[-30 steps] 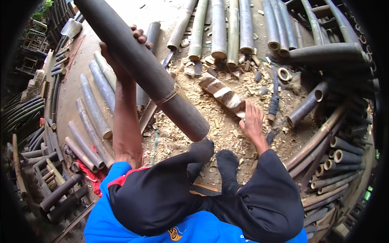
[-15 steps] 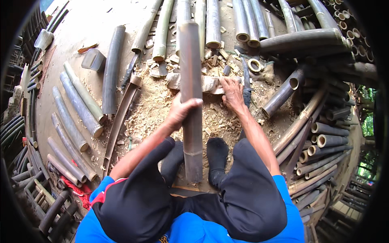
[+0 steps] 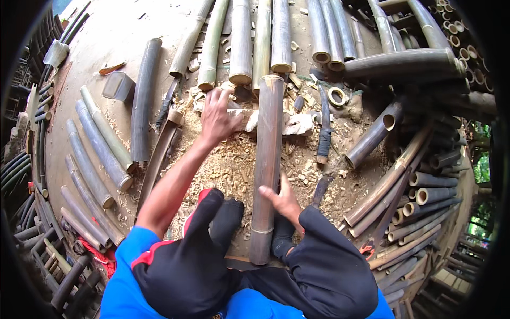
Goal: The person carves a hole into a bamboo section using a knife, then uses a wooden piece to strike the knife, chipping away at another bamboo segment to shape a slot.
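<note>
Head view | right hand [image 3: 288,204]: thumb across dark bamboo tube [image 3: 269,141]; whether clenched, cannot tell | tube between socked feet [image 3: 227,220] | left hand [image 3: 217,118]: unclasped, left of tube | pale block [image 3: 298,124] crossing behind tube's upper part | shavings [image 3: 226,169] around tube

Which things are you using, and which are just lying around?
Seemingly in use:
- tube, at the right hand
- block, by the left hand

Seemingly just lying around:
- plastic box
- bamboo ring
- red cloth
</note>
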Available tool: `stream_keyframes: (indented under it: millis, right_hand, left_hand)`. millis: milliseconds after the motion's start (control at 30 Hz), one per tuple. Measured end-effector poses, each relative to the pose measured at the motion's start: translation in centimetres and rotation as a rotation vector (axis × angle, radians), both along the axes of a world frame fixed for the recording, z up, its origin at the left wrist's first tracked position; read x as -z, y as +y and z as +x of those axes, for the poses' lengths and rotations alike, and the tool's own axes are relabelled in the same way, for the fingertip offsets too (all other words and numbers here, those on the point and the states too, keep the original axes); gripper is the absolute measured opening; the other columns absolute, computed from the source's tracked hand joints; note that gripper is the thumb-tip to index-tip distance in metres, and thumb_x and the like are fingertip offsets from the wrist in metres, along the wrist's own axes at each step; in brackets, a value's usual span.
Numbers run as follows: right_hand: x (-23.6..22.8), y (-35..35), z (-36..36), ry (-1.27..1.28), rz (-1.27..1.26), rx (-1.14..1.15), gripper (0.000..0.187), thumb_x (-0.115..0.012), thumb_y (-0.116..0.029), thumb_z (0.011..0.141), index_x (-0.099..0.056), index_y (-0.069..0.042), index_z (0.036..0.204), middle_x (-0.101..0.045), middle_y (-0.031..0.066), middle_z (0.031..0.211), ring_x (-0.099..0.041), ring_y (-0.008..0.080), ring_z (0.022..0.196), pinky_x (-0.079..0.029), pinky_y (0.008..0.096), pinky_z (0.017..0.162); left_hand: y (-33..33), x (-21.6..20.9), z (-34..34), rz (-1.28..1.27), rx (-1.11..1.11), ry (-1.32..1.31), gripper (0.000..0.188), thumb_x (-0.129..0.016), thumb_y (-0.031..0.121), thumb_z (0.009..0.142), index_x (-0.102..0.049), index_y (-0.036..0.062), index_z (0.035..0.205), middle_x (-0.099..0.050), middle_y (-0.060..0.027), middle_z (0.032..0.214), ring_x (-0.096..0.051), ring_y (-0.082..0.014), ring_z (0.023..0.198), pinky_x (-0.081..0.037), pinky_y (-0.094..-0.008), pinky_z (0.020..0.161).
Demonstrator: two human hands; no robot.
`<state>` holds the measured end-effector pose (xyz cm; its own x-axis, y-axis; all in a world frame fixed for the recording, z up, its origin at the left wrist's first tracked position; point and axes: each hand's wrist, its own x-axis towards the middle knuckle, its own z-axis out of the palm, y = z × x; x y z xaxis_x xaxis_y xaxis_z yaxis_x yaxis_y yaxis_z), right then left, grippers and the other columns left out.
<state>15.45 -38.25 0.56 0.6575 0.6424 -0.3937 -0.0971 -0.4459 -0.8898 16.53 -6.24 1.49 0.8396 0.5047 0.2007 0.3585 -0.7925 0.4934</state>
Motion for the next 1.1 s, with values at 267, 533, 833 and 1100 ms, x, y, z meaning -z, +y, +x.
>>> stream_keyframes:
  millis: [267, 533, 833, 1100]
  right_hand:
    - [-0.8, 1.0, -1.1, 0.255, 0.078, 0.093, 0.104, -0.091, -0.036, 0.08, -0.029, 0.007, 0.152, -0.054, 0.0235, 0.139, -0.056, 0.0278, 0.129, -0.046, 0.0418, 0.111]
    - [-2.3, 0.4, -0.6, 0.052, -0.255, -0.013, 0.107, -0.086, -0.053, 0.081, -0.033, 0.011, 0.148, -0.055, 0.0343, 0.14, -0.057, 0.0433, 0.133, -0.044, 0.048, 0.112]
    - [-2.1, 2.8, -1.5, -0.041, -0.333, -0.085, 0.097, -0.086, -0.048, 0.079, -0.031, 0.008, 0.137, -0.06, 0.0377, 0.127, -0.066, 0.0487, 0.114, -0.052, 0.0525, 0.099]
    - [0.5, 1.2, -0.3, 0.054, -0.03, -0.105, 0.106, -0.088, -0.041, 0.081, -0.025, 0.008, 0.151, -0.052, 0.0258, 0.14, -0.054, 0.0327, 0.132, -0.043, 0.0426, 0.114]
  left_hand:
    - [4.8, 4.2, 11.5, 0.444, 0.265, 0.032, 0.08, -0.081, 0.047, 0.081, -0.048, 0.0164, 0.148, -0.046, -0.0148, 0.148, -0.039, -0.0334, 0.143, -0.027, -0.0543, 0.121]
    - [8.5, 0.3, 17.9, 0.351, 0.003, 0.543, 0.09, -0.091, 0.03, 0.071, -0.05, 0.0116, 0.149, -0.04, -0.0153, 0.159, -0.037, -0.0388, 0.147, -0.036, -0.0657, 0.117]
    - [6.3, -0.1, 0.3, -0.193, 0.095, 0.265, 0.075, -0.088, 0.026, 0.08, -0.055, 0.0081, 0.145, -0.054, -0.0205, 0.147, -0.052, -0.0358, 0.137, -0.046, -0.0551, 0.117]
    - [2.3, 2.8, -5.3, 0.003, 0.225, 0.119, 0.076, -0.081, 0.009, 0.073, -0.055, 0.0146, 0.144, -0.057, -0.011, 0.148, -0.052, -0.0329, 0.137, -0.039, -0.0478, 0.117]
